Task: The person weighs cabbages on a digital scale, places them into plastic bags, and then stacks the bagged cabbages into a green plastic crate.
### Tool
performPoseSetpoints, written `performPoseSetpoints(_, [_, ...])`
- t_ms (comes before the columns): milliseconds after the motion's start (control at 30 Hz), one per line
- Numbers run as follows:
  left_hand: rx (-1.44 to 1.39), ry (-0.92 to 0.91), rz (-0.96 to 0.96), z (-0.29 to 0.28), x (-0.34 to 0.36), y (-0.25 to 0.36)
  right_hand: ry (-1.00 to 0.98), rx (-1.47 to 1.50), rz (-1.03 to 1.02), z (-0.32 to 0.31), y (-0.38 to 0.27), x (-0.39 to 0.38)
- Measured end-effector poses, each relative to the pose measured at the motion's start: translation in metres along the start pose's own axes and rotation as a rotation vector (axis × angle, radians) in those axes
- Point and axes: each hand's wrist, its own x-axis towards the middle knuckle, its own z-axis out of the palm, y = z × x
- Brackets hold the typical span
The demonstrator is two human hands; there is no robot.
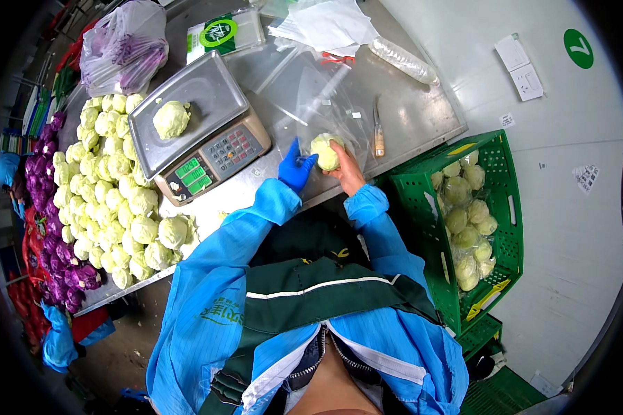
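A pale green cabbage is at the front edge of the metal table, at or just inside the mouth of a clear plastic bag. My bare right hand grips its right side, fingers curled over it. My left hand, in a blue glove, is close on the cabbage's left with thumb and a finger spread apart; whether it touches the bag is unclear. To the left, another cabbage sits on the tray of a weighing scale. A knife with a wooden handle lies right of the bag.
Many green cabbages cover the table's left, with purple cabbages beyond. A filled plastic bag, a packet, white sheets and a plastic roll lie at the back. A green crate of bagged cabbages stands right.
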Motion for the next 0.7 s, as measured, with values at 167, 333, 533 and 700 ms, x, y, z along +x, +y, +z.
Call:
performPoseSetpoints(167, [-0.034,-0.369,-0.192,-0.013,-0.034,0.024,0.125,0.295,-0.358,0.017,-0.002,-0.008])
performPoseSetpoints(333, [0.337,-0.16,0.05,-0.029,-0.069,0.029,0.273,-0.857,-0.754,-0.003,0.009,0.01])
performPoseSetpoints(533, [0.77,-0.011,0.565,-0.012,-0.038,0.057,0.203,-1.099,-0.76,0.009,0.028,-0.007])
performPoseSetpoints(700, [0.457,-0.254,0.666,-0.008,-0.059,0.089,0.082,-0.744,-0.786,-0.004,0.022,0.026])
